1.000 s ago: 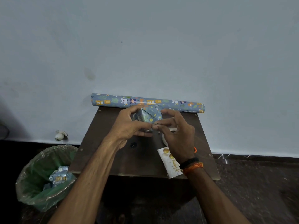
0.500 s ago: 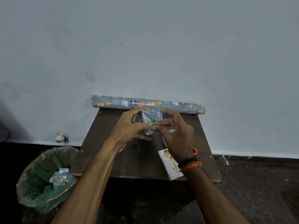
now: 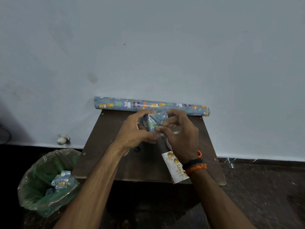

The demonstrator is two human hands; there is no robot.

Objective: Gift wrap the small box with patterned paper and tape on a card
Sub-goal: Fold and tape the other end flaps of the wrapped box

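Box (image 3: 154, 120) mostly papered, grasped in both grips, left hand (image 3: 133, 134) and right hand (image 3: 181, 138); end flap apparently being closed. Card (image 3: 175, 169) at near tabletop edge, untaped.

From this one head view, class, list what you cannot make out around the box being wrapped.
- Box: its near faces, hidden by the left hand and right hand.
- Tape roll: mostly behind the right hand.
- Card: gold writing too small to read; right wrist covers one edge.
- Bin: paper scraps inside, too dark to count.
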